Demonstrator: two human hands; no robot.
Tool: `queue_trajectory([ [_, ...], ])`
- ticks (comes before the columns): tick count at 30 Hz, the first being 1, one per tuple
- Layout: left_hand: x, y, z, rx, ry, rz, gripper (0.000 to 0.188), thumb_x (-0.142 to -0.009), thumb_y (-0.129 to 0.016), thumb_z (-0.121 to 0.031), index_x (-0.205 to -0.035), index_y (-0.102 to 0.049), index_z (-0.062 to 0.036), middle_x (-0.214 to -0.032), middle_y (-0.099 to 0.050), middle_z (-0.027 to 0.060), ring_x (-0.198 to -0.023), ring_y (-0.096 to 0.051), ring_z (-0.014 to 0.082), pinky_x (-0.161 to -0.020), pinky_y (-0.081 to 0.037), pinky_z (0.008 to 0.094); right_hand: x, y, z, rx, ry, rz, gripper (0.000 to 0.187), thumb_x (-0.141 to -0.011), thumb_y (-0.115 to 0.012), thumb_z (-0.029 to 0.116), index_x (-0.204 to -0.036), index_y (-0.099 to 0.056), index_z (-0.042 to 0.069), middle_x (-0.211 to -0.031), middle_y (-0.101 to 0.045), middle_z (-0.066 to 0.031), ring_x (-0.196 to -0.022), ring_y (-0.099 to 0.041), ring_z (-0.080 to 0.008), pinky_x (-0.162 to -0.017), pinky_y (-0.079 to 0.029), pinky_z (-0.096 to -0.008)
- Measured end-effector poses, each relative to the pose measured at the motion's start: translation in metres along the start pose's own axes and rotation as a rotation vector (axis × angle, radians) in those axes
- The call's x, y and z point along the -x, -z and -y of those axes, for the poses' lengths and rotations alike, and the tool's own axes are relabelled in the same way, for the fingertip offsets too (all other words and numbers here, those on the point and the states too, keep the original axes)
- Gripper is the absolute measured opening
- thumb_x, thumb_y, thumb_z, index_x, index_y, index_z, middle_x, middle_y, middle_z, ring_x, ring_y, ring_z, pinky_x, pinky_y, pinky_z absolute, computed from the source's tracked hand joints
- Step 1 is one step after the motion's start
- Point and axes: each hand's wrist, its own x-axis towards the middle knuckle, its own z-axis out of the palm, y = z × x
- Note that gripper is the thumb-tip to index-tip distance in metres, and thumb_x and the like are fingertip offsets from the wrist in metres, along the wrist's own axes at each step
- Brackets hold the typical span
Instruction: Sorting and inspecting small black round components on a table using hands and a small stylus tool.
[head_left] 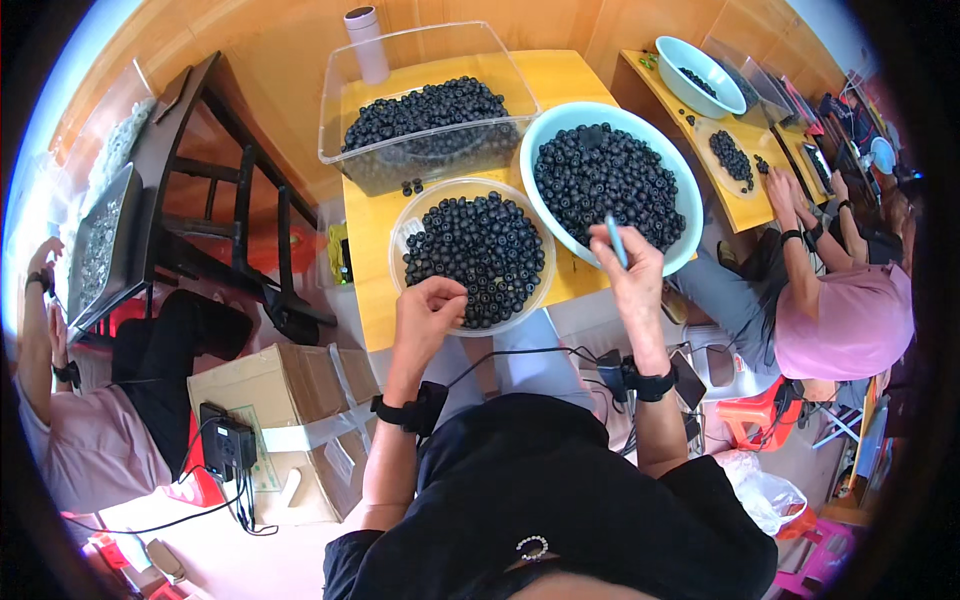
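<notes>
My left hand (432, 312) is closed in a pinch at the near edge of a round clear tray (400, 222). Whatever sits between its fingertips is too small to make out. The tray is full of small dark round pieces (480, 250), like beads or berries, many with a pale ring. My right hand (636, 282) grips a light-blue stick-like tool (617, 243), pointing upward, over the near rim of a pale turquoise basin (685, 180). More of the dark round pieces (605, 175) fill that basin.
A clear rectangular bin (375, 178) of the same pieces stands behind the tray on the yellow table (372, 290), with a pink bottle (367, 45) beyond. Cardboard box (300, 400) and dark furniture (230, 190) are at left. Other people sit at both sides; another turquoise basin (735, 95) is at right.
</notes>
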Motion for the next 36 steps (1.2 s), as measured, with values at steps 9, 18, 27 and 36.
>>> queue_trajectory([
  [9, -0.014, -0.048, 0.003, -0.685, -0.266, 0.167, 0.024, -0.065, -0.068, -0.001, -0.089, -0.066, -0.0023, -0.083, -0.06, 0.0152, -0.076, -0.061, 0.0312, -0.07, -0.05, 0.0383, 0.023, -0.01, 0.002, 0.072, -0.092, 0.06, 0.014, -0.08, -0.064, 0.003, -0.093, -0.067, 0.0, -0.071, -0.058, -0.0034, -0.059, -0.047, -0.0076, -0.053, -0.036, -0.0237],
  [18, -0.014, -0.062, 0.005, -0.917, -0.397, 0.159, 0.017, -0.069, -0.063, 0.0, -0.084, -0.057, -0.0027, -0.082, -0.054, 0.0154, -0.08, -0.056, 0.0378, -0.07, -0.045, 0.0445, 0.03, -0.013, -0.001, 0.079, -0.15, 0.101, 0.015, -0.079, -0.065, 0.004, -0.094, -0.068, 0.001, -0.069, -0.061, -0.0031, -0.057, -0.044, -0.0053, -0.05, -0.035, -0.0236],
  [27, -0.023, -0.029, 0.004, -0.151, -0.022, 0.3, 0.016, -0.081, -0.062, -0.004, -0.097, -0.057, -0.0016, -0.088, -0.061, 0.0091, -0.075, -0.062, 0.0184, -0.067, -0.051, 0.0292, 0.034, -0.014, 0.0, 0.054, -0.147, 0.122, 0.017, -0.079, -0.065, 0.005, -0.095, -0.068, 0.0, -0.069, -0.062, -0.0048, -0.059, -0.048, -0.006, -0.052, -0.038, -0.0235],
  [36, -0.001, -0.012, -0.009, 0.74, 0.127, 0.344, 0.016, -0.086, -0.059, -0.004, -0.102, -0.056, -0.0029, -0.097, -0.064, 0.0109, -0.083, -0.065, 0.0162, -0.074, -0.056, 0.0254, 0.038, -0.031, 0.033, -0.022, 0.018, 0.291, 0.017, -0.08, -0.066, 0.009, -0.093, -0.067, 0.001, -0.07, -0.062, -0.0061, -0.055, -0.051, -0.0099, -0.05, -0.04, -0.0256],
])
